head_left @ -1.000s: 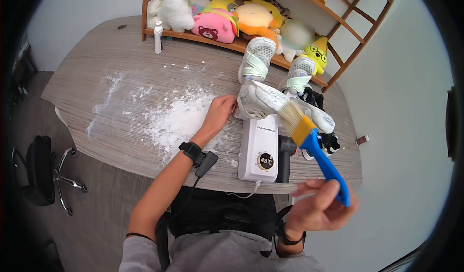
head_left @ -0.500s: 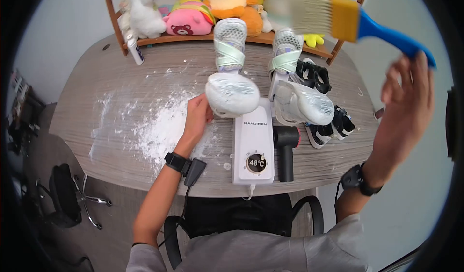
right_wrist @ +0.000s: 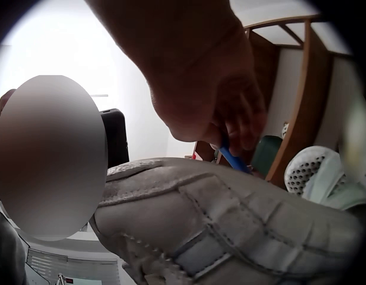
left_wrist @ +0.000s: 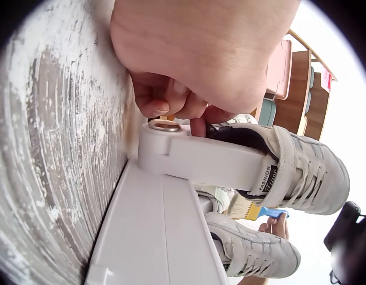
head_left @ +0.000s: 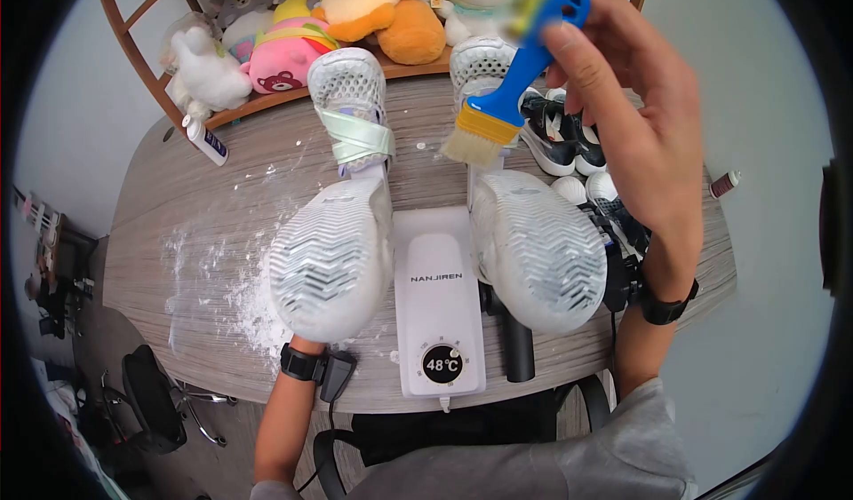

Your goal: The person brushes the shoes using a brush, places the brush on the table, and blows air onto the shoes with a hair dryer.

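My right hand [head_left: 644,131] pinches the blue handle of a flat paintbrush [head_left: 515,96], its pale bristles pointing down behind the right white sneaker [head_left: 546,251]. That sneaker and the left white sneaker [head_left: 329,260] sit on the arms of a white shoe dryer [head_left: 440,309] reading 48°C, zigzag soles facing up and streaked with white. In the left wrist view, my left hand [left_wrist: 200,53] curls its fingers at the hinged joint of a dryer arm, beside a metal ring. The left sneaker hides most of this hand in the head view.
White powder [head_left: 258,313] is spread on the wooden table left of the dryer. Behind it, two strapped light sneakers [head_left: 351,105] stand on rear arms, before a shelf of plush toys. Dark shoes [head_left: 569,140] lie at right. A white bottle [head_left: 204,140] stands back left.
The paintbrush swept up and right off the soles, then came back left with its bristles turned down. The head view has moved closer to the sneakers. My left hand stays by the dryer arm.
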Demonstrator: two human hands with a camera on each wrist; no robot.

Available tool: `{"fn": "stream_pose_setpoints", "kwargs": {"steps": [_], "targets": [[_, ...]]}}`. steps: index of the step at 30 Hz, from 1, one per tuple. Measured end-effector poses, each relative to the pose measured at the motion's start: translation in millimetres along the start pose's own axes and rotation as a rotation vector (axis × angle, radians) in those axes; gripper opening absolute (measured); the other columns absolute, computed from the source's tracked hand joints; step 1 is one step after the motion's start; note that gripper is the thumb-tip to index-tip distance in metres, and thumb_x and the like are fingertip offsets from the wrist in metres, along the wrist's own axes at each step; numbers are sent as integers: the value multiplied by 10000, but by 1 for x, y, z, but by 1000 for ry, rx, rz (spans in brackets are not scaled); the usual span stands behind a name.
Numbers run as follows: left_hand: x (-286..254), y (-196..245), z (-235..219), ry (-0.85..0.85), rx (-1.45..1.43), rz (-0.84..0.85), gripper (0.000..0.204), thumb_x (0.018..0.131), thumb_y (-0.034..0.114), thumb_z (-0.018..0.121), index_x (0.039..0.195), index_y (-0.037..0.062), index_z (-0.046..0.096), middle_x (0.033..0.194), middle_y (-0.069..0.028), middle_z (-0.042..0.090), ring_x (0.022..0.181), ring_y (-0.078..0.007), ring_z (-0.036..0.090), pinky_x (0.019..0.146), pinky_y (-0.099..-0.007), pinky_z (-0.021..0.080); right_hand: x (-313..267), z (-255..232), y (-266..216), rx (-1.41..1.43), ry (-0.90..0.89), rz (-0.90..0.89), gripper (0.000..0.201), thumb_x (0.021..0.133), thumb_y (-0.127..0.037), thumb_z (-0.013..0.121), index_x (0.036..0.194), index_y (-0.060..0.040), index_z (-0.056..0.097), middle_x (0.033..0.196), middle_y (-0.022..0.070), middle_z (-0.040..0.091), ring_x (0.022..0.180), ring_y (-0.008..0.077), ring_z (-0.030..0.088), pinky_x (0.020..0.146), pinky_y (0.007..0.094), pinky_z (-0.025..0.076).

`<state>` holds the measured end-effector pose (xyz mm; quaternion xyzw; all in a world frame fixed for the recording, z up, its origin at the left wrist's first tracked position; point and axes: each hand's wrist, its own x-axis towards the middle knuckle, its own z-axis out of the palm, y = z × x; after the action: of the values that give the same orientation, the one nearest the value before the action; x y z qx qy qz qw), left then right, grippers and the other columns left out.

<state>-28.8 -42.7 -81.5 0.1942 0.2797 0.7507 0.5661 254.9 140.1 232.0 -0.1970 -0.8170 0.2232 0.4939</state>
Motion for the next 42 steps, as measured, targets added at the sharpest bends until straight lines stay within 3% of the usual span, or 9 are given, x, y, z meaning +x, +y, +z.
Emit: {"fn": "stream_pose_setpoints", "kwargs": {"steps": [7, 10, 12, 19, 21, 22, 29, 40, 42], "targets": [[-14, 8, 0, -12, -145, 63, 561, 1058, 360, 344, 1518, 56, 242, 1529, -139, 354, 1390, -275, 375, 1161, -414, 335, 7, -1, 1, -124, -61, -55, 248, 969, -206, 612, 1113, -5, 636, 863, 28, 657, 716, 65, 580, 596, 211, 454], [-14, 11, 3, -96, -277, 60, 537, 1052, 300, 394, 1506, 41, 271, 1513, -135, 378, 1387, -257, 376, 1161, -409, 334, 11, -3, -17, -281, -8, -66, 219, 925, -131, 658, 1075, 21, 611, 911, 122, 638, 713, 179, 619, 620, 271, 471], [-14, 11, 4, -64, -176, 80, 534, 1050, 294, 400, 1502, 39, 277, 1510, -135, 383, 1382, -254, 382, 1156, -407, 340, 14, 1, 0, -171, 108, -337, 204, 922, -84, 650, 1066, 51, 597, 869, 123, 612, 694, 187, 613, 590, 282, 462], [-10, 11, 8, 28, 173, 136, 523, 1043, 272, 422, 1490, 32, 297, 1497, -134, 401, 1365, -243, 404, 1139, -398, 360, 18, -2, 7, -313, 524, -538, 128, 943, -106, 629, 1006, 3, 608, 859, 65, 620, 665, 116, 588, 559, 243, 464], [-10, 11, 9, 55, 269, 156, 519, 1041, 266, 428, 1487, 30, 303, 1493, -134, 406, 1360, -240, 410, 1134, -395, 366, 14, -32, 5, 2, 154, -435, 109, 962, -117, 603, 991, -13, 605, 865, 54, 621, 678, 91, 587, 559, 218, 469], [-9, 11, 10, 69, 317, 166, 518, 1040, 263, 431, 1485, 29, 306, 1491, -134, 409, 1358, -239, 413, 1132, -394, 369, 11, -29, 7, 36, 218, -169, 134, 968, -126, 597, 1027, -6, 608, 861, 51, 618, 684, 87, 587, 558, 201, 459], [-1, 7, 16, 154, 662, 231, 507, 1033, 241, 453, 1473, 23, 327, 1478, -133, 426, 1341, -228, 435, 1115, -385, 389, 7, -37, 25, -41, -280, -37, 294, 964, -210, 626, 1178, -9, 610, 903, 44, 651, 720, 78, 582, 637, 230, 469], [-3, 15, 18, 148, 867, 243, 492, 1027, 224, 469, 1457, 16, 351, 1458, -132, 449, 1319, -221, 459, 1097, -377, 407, 21, -28, 30, -91, 317, -530, 197, 959, -142, 623, 1105, -11, 616, 854, 43, 635, 662, 64, 575, 536, 181, 457], [-4, 16, 20, 136, 860, 238, 488, 1026, 222, 470, 1454, 16, 355, 1454, -131, 453, 1315, -220, 462, 1094, -375, 409, 22, -41, 38, 62, 236, -434, 192, 964, -139, 615, 1106, -8, 617, 840, 44, 637, 644, 60, 566, 529, 177, 452]]}}
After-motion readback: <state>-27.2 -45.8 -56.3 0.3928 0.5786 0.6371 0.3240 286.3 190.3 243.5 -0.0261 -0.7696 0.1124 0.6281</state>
